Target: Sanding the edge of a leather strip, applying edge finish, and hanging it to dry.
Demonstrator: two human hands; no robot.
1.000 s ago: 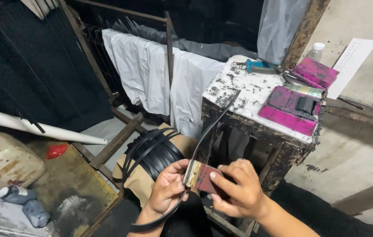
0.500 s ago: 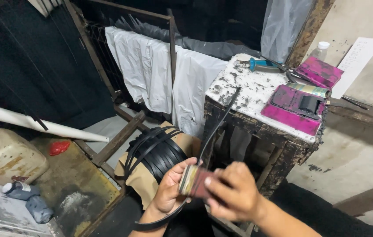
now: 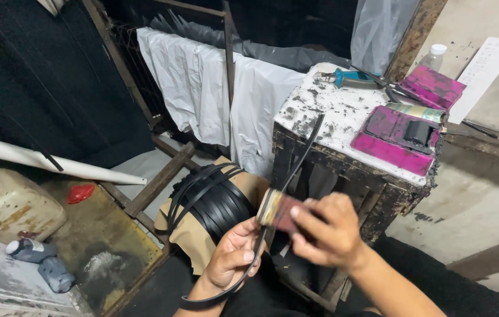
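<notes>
Both hands work together: the left hand (image 3: 234,258) grips the black strap (image 3: 296,158), the right hand (image 3: 325,232) pinches a small reddish block (image 3: 278,211) against it, many straps (image 3: 214,202) waiting.

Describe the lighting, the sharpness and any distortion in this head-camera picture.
Head view: light falls brightest on the white sheets and the stained table, while the upper left stays dark; the right hand and the block it holds are slightly smeared by motion blur, the left hand sharper; the white pipe bends a little near the frame edge.
</notes>
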